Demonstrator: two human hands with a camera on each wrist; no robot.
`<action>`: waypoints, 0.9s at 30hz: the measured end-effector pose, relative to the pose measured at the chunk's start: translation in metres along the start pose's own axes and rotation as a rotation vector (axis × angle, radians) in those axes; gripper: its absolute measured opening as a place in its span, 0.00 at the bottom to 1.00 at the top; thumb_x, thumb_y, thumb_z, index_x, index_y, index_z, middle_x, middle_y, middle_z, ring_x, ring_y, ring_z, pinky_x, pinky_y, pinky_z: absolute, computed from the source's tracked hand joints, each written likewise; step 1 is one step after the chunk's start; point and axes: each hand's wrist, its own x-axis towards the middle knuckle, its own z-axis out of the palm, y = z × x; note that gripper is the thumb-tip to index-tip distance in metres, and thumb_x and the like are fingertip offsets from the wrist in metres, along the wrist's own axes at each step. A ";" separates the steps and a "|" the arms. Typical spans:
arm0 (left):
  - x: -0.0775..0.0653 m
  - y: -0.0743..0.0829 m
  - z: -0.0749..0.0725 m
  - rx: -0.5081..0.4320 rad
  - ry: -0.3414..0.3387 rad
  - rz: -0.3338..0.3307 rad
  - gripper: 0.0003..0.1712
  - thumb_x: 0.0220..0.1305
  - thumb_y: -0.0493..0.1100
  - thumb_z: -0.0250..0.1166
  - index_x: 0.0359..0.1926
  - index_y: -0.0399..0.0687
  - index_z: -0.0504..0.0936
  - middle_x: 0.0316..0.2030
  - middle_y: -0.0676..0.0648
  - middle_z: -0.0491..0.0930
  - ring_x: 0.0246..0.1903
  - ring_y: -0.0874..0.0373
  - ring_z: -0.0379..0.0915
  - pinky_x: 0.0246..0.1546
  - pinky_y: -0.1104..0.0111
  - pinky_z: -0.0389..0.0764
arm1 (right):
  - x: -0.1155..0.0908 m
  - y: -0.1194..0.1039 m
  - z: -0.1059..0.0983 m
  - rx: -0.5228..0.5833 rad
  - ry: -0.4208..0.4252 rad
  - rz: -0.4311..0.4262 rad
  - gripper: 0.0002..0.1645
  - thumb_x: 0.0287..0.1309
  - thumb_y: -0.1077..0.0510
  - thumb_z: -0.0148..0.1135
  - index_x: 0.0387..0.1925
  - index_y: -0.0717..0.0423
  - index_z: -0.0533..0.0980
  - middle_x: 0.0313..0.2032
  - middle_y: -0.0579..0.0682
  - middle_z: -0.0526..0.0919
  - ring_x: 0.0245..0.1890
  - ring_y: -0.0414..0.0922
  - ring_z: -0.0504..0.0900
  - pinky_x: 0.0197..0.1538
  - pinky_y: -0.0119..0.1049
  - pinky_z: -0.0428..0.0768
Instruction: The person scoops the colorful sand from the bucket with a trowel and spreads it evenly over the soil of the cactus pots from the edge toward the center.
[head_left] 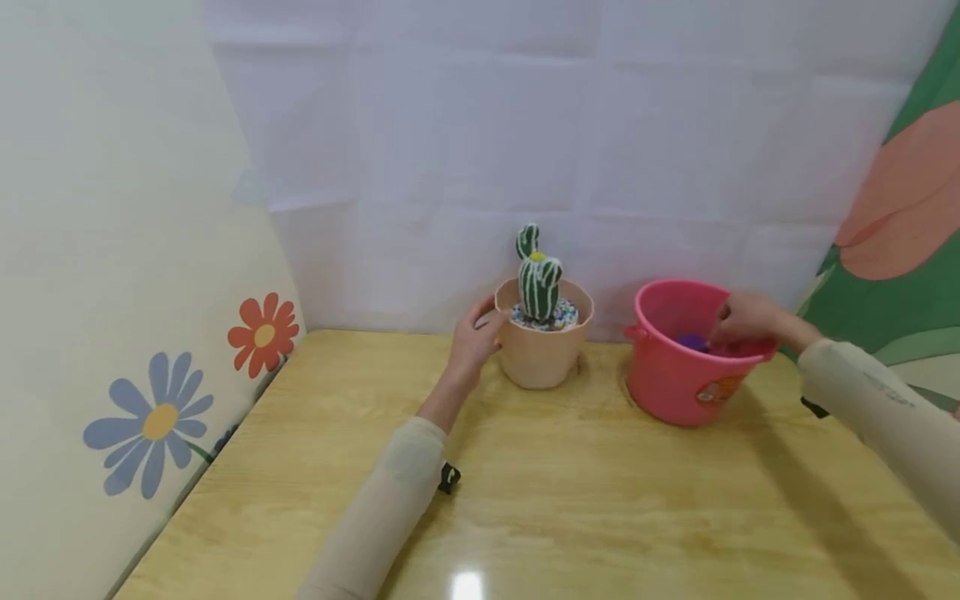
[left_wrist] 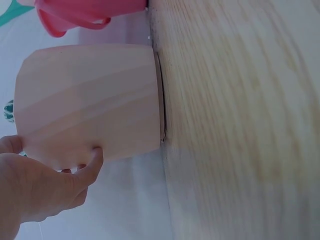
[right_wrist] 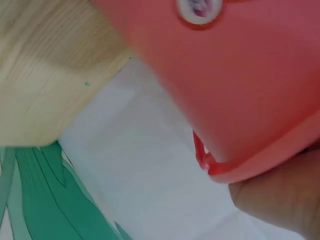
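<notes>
A peach-coloured flower pot (head_left: 542,358) stands upright on the table, holding a green-and-white cactus (head_left: 538,290) over colourful pebbles. My left hand (head_left: 474,340) grips the pot's left side near the rim. In the left wrist view, the fingers (left_wrist: 92,167) press against the pot's outer wall while the thumb lies at the rim. To the right stands a pink bucket (head_left: 663,379), slightly tilted. My right hand (head_left: 744,319) reaches over its right rim, fingertips down inside. Something purple (head_left: 692,342) shows in the bucket beside them. The bucket wall hides the right fingertips, so I cannot tell what they hold.
The wooden table (head_left: 570,492) runs up to a wall covered with white sheeting (head_left: 465,125). A wall painted with flowers (head_left: 157,422) borders the left side. A green mural (head_left: 922,183) is at the right. A red handle (right_wrist: 201,154) hangs at the bucket's rim.
</notes>
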 end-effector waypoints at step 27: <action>-0.050 0.046 -0.091 0.507 -0.012 0.236 0.30 0.74 0.54 0.62 0.72 0.51 0.72 0.69 0.47 0.71 0.63 0.45 0.70 0.59 0.46 0.74 | 0.003 -0.049 0.013 -0.149 0.177 -0.120 0.13 0.68 0.60 0.61 0.43 0.68 0.82 0.36 0.60 0.85 0.30 0.48 0.84 0.40 0.54 0.83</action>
